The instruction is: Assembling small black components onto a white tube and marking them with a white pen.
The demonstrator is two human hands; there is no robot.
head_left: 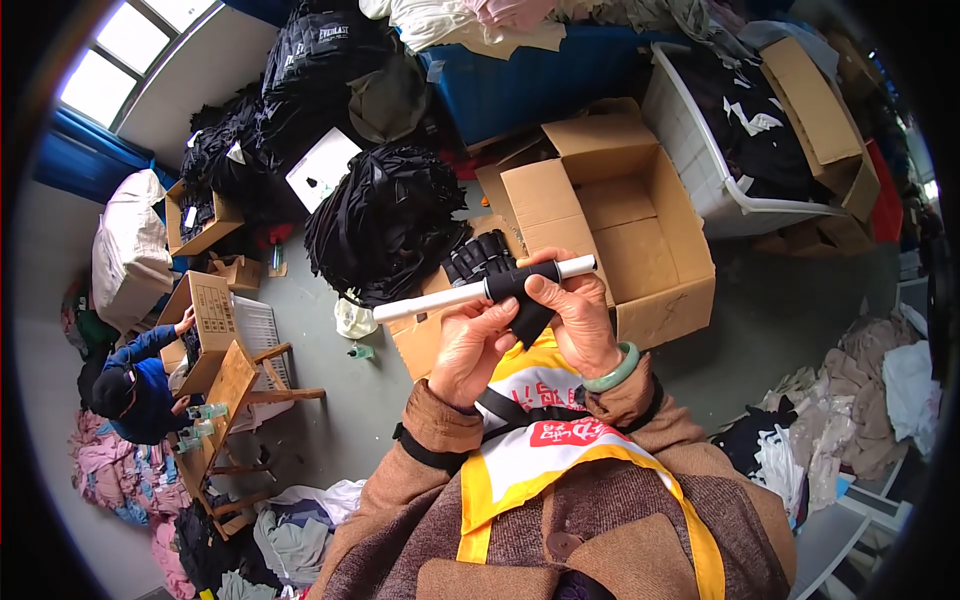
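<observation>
A white tube is held up level in front of my chest. Around its right half runs a black cloth, with a loose end hanging below. My left hand is closed at the cloth's left edge, its thumb along the underside of the tube. My right hand pinches the cloth and tube from the right, thumb in front. The tube's right tip sticks out past the fingers. Just beyond it, several small black cloth rolls lie on cardboard.
An open cardboard box stands ahead right. Beyond my left hand is a big black garment heap. A white bin of dark cloth stands far right. At left, a person in blue works by a wooden bench. Clothing piles lie right.
</observation>
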